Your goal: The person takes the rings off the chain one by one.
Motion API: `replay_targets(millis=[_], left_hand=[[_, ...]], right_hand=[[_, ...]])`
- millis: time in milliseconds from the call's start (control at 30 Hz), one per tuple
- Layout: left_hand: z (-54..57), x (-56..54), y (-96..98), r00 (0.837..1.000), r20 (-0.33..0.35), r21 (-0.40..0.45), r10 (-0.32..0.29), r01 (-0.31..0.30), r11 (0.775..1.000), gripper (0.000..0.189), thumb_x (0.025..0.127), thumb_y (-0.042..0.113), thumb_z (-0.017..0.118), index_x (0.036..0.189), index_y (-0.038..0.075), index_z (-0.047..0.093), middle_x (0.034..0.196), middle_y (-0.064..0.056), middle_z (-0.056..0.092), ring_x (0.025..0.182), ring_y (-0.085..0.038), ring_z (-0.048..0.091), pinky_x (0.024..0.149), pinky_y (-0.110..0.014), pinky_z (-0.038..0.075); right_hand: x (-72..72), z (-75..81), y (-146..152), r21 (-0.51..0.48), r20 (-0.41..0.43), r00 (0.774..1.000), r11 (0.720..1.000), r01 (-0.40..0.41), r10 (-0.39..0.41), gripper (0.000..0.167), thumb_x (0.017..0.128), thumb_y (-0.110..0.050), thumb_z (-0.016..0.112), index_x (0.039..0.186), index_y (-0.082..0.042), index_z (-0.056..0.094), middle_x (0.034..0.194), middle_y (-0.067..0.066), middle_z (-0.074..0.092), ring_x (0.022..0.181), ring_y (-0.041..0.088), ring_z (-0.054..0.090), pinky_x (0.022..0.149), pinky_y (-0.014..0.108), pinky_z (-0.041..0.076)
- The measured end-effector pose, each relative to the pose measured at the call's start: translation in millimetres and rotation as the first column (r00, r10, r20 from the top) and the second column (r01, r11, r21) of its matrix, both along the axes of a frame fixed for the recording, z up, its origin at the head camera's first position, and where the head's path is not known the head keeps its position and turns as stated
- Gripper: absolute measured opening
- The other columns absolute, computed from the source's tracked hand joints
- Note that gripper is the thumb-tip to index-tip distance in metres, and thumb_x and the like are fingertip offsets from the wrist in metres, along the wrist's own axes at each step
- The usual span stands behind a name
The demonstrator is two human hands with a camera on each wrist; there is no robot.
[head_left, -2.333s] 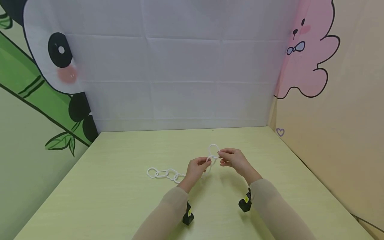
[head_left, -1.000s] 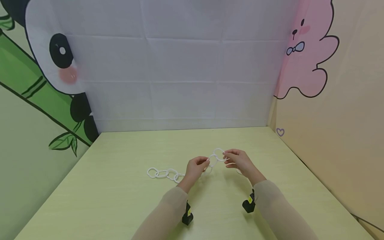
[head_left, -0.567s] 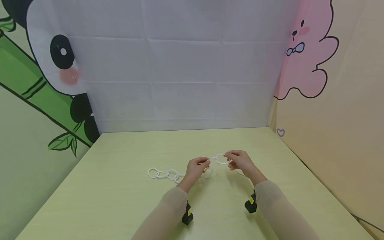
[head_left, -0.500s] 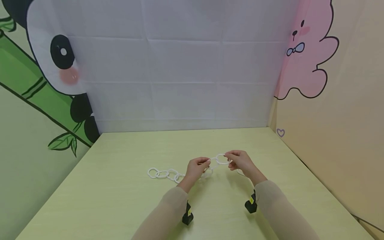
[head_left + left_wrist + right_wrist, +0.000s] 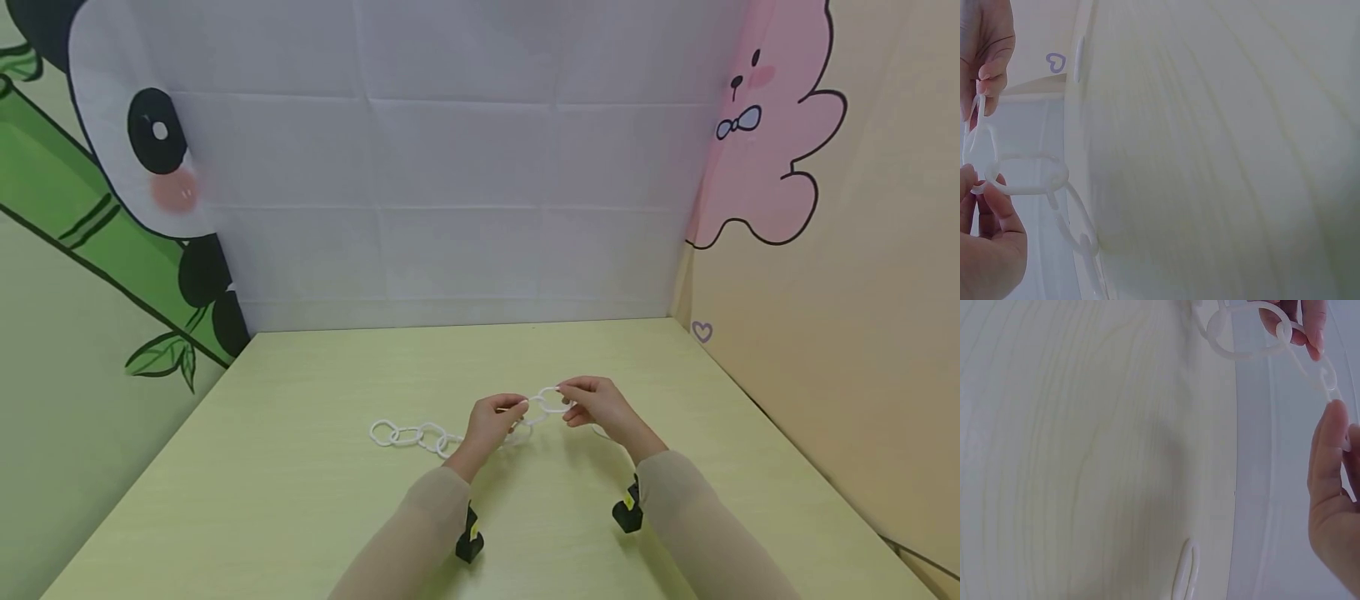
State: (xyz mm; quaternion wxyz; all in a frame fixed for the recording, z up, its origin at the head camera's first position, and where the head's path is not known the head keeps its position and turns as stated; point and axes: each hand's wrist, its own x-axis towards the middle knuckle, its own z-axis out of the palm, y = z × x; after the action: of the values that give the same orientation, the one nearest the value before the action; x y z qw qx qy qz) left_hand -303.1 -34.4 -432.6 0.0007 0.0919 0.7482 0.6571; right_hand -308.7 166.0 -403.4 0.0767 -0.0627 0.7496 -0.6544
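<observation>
A chain of white plastic rings [image 5: 392,437] runs from the left along the table and rises to both hands. My left hand [image 5: 491,425] pinches a link between thumb and fingertips; in the left wrist view the hanging links [image 5: 1025,190] drop away beside it. Just to the right, my right hand [image 5: 602,407] pinches the end ring [image 5: 553,410], raised above the table. This end ring passes through its neighbour. Fingertips hide part of both held links. A separate white ring [image 5: 1179,575] lies on the table below the right hand, largely hidden by the forearm in the head view.
The pale wood-grain table [image 5: 315,517] meets a white cloth backdrop [image 5: 457,250] at its far edge. Painted walls flank it left and right. A black device [image 5: 470,542] hangs under the left wrist, another [image 5: 627,512] under the right.
My right hand has moved right and slightly nearer, tipping the end ring from upright to lower and flatter. The left hand has barely moved. The separate ring has come into view beside the right forearm.
</observation>
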Motion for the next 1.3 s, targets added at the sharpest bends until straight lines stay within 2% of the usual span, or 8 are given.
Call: replay_targets(millis=[433, 633, 800, 900, 1067, 1167, 1300], left_hand=[[-0.6, 1.9, 0.0, 1.0, 0.003, 0.003, 0.007, -0.007, 1.0, 0.022, 0.088, 0.018, 0.064, 0.1, 0.001, 0.069, 0.091, -0.023, 0.063, 0.066, -0.008, 0.054, 0.057, -0.021, 0.047], [-0.4, 1.5, 0.5, 1.0, -0.001, 0.009, 0.003, -0.003, 1.0, 0.022, 0.088, 0.017, 0.064, 0.101, -0.001, 0.069, 0.088, -0.021, 0.063, 0.065, -0.008, 0.053, 0.055, -0.02, 0.046], [-0.3, 1.0, 0.7, 1.0, 0.002, -0.002, 0.003, -0.003, 1.0, 0.021, 0.088, 0.018, 0.064, 0.1, 0.001, 0.07, 0.09, -0.021, 0.063, 0.065, -0.008, 0.053, 0.055, -0.02, 0.045], [-1.7, 0.3, 1.2, 1.0, 0.0, -0.003, -0.001, 0.001, 1.0, 0.022, 0.087, 0.019, 0.066, 0.1, 0.002, 0.07, 0.087, -0.019, 0.064, 0.065, -0.008, 0.052, 0.056, -0.021, 0.045], [-1.5, 0.5, 1.6, 1.0, 0.005, -0.011, -0.009, 0.009, 1.0, 0.023, 0.087, 0.02, 0.066, 0.101, 0.002, 0.07, 0.082, -0.007, 0.064, 0.067, -0.009, 0.052, 0.056, -0.021, 0.045], [-0.3, 1.7, 1.4, 1.0, 0.004, -0.008, -0.015, 0.015, 1.0, 0.024, 0.087, 0.021, 0.066, 0.102, 0.002, 0.07, 0.082, -0.003, 0.064, 0.069, -0.01, 0.053, 0.058, -0.022, 0.046], [-1.1, 2.3, 1.2, 1.0, -0.011, -0.007, -0.025, 0.025, 1.0, 0.025, 0.087, 0.02, 0.065, 0.103, 0.0, 0.069, 0.085, -0.004, 0.065, 0.071, -0.01, 0.054, 0.059, -0.024, 0.048]], right_hand=[[0.7, 0.8, -3.0, 0.029, -0.031, 0.996, 0.996, -0.087, 0.088, 0.033, 0.094, -0.008, 0.054, 0.12, 0.012, 0.05, 0.089, 0.02, 0.057, 0.065, 0.015, 0.057, 0.062, 0.028, 0.054], [0.8, 2.6, -6.8, 0.023, -0.035, 0.997, 0.998, -0.064, 0.065, 0.029, 0.091, -0.007, 0.057, 0.109, 0.015, 0.051, 0.082, 0.013, 0.06, 0.064, 0.014, 0.057, 0.059, 0.026, 0.054], [0.4, 3.1, -8.3, 0.04, -0.045, 0.998, 0.998, -0.046, 0.048, 0.029, 0.09, -0.007, 0.058, 0.108, 0.015, 0.054, 0.081, 0.011, 0.06, 0.063, 0.014, 0.056, 0.057, 0.025, 0.054], [0.0, 3.4, -8.9, 0.056, -0.033, 0.998, 0.998, -0.042, 0.044, 0.027, 0.09, -0.009, 0.059, 0.107, 0.012, 0.057, 0.084, 0.015, 0.06, 0.06, 0.014, 0.057, 0.056, 0.025, 0.053], [0.0, 3.0, -10.1, 0.075, -0.018, 0.999, 0.996, -0.042, 0.044, 0.026, 0.091, -0.011, 0.058, 0.107, 0.009, 0.059, 0.092, 0.025, 0.059, 0.054, 0.014, 0.058, 0.053, 0.025, 0.053], [0.5, 3.2, -10.9, 0.081, -0.023, 0.999, 0.996, -0.044, 0.046, 0.026, 0.091, -0.011, 0.057, 0.107, 0.009, 0.059, 0.094, 0.027, 0.058, 0.054, 0.015, 0.059, 0.053, 0.026, 0.053], [2.4, 5.0, -12.7, 0.088, -0.016, 0.999, 0.995, -0.037, 0.039, 0.025, 0.091, -0.012, 0.058, 0.106, 0.007, 0.06, 0.091, 0.023, 0.059, 0.055, 0.017, 0.061, 0.053, 0.028, 0.054]])
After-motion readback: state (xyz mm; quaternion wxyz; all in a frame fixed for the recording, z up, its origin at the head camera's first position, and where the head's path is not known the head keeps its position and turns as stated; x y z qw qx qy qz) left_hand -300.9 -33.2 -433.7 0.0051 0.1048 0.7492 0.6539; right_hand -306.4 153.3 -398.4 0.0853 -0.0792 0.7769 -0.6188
